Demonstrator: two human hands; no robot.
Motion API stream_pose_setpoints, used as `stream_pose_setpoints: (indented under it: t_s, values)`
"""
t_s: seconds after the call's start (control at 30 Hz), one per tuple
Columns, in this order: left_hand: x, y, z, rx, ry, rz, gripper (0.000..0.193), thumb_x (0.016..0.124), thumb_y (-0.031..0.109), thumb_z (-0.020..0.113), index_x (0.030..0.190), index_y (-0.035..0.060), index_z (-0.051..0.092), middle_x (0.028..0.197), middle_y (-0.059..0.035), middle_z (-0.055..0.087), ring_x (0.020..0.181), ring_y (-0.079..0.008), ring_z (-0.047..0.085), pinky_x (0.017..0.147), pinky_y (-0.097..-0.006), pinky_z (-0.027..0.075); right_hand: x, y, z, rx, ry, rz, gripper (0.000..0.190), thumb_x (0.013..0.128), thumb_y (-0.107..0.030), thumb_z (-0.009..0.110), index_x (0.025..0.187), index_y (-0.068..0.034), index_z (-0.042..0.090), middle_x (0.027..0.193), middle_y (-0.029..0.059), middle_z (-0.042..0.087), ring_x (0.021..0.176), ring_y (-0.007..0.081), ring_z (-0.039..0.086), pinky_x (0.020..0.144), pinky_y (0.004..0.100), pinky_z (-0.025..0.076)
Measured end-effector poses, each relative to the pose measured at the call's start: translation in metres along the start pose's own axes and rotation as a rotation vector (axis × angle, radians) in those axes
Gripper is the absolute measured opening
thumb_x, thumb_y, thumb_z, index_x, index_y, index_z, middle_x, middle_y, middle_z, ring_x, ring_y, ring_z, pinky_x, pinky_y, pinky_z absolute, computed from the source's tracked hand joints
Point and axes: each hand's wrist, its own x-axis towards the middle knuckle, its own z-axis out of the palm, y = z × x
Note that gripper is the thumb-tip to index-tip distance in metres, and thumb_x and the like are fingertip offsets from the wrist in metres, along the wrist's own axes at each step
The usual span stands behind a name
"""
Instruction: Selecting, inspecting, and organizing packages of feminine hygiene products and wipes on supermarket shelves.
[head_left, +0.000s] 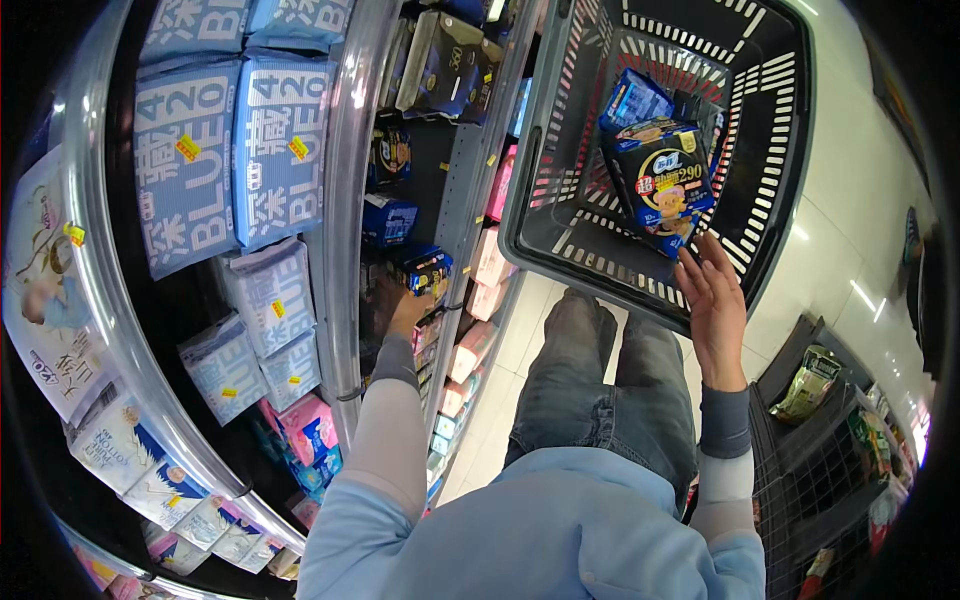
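On the shelf to my left, my left hand (405, 306) reaches in against a dark blue and gold sanitary pad pack (424, 268); its fingers are partly lost in shadow, so a grip cannot be made out. My right hand (712, 292) hovers over the near end of a black shopping basket (637, 289), fingers apart and holding nothing. Just beyond its fingertips lies a dark blue sanitary pad pack (667, 180) with a bear picture. Behind that pack, a second blue pack (636, 101) leans inside the basket.
Large blue pad packs (281, 150) and smaller pale packs (274, 300) fill the shelf at left. A clear plastic shelf edge (360, 112) runs between levels. Black boxes (442, 67) stand farther along. At right, a wire rack (795, 465) holds snack bags (808, 386) beside the tiled floor (836, 262).
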Motion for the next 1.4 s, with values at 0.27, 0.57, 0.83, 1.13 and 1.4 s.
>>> stream_pose_setpoints:
  t_s: [0.27, 0.57, 0.83, 1.13, 1.4]
  values:
    - [-0.082, 0.125, -0.007, 0.084, 0.409, -0.154, 0.059, 0.059, 0.025, 0.076, 0.107, -0.0014, 0.053, 0.090, -0.0207, 0.060, 0.093, -0.0388, 0.055, 0.072, -0.0432, 0.046, 0.002, 0.007, -0.003, -0.144, -0.039, -0.047, 0.046, 0.092, -0.014, 0.045, 0.134, 0.000, 0.036, 0.137, 0.0139, 0.038, 0.121, 0.0261, 0.044, 0.097, 0.0351, 0.041]
    - [-0.214, 0.248, -0.041, -1.075, 0.285, 0.385, 0.100, 0.062, 0.001, 0.076, 0.138, -0.0051, 0.010, 0.127, -0.0189, 0.035, 0.119, -0.0285, 0.040, 0.098, -0.0369, 0.037, 0.004, 0.001, -0.012, -0.277, -0.136, 0.024, 0.043, 0.093, -0.017, 0.043, 0.133, -0.002, 0.038, 0.135, 0.0147, 0.040, 0.117, 0.0260, 0.048, 0.093, 0.0344, 0.043]
    - [-0.183, 0.389, -0.045, -0.506, 0.281, 0.662, 0.100, 0.058, 0.017, 0.079, 0.136, -0.0060, 0.020, 0.119, -0.0234, 0.042, 0.109, -0.0407, 0.040, 0.094, -0.0446, 0.035, -0.007, -0.013, 0.014, -0.065, -0.140, 0.056, 0.061, 0.095, -0.044, 0.037, 0.141, -0.009, 0.022, 0.142, 0.0105, 0.031, 0.124, 0.0313, 0.039, 0.098, 0.0434, 0.037]
    - [-0.182, 0.426, -0.027, -0.301, 0.287, 0.783, 0.094, 0.057, 0.010, 0.074, 0.136, -0.0046, 0.025, 0.124, -0.0202, 0.037, 0.114, -0.0389, 0.035, 0.099, -0.0437, 0.030, 0.009, -0.011, -0.002, -0.068, -0.096, 0.044, 0.057, 0.095, -0.028, 0.044, 0.142, -0.006, 0.020, 0.137, 0.0062, 0.037, 0.114, 0.0208, 0.045, 0.096, 0.0367, 0.039]
    - [-0.191, 0.428, -0.023, -0.466, 0.217, 0.864, 0.084, 0.067, 0.015, 0.072, 0.135, -0.0035, 0.027, 0.129, -0.0220, 0.033, 0.118, -0.0392, 0.034, 0.099, -0.0441, 0.031, 0.004, -0.018, 0.005, 0.112, -0.155, -0.180, 0.056, 0.094, -0.027, 0.045, 0.140, -0.003, 0.024, 0.136, 0.0091, 0.039, 0.120, 0.0216, 0.041, 0.100, 0.0349, 0.032]
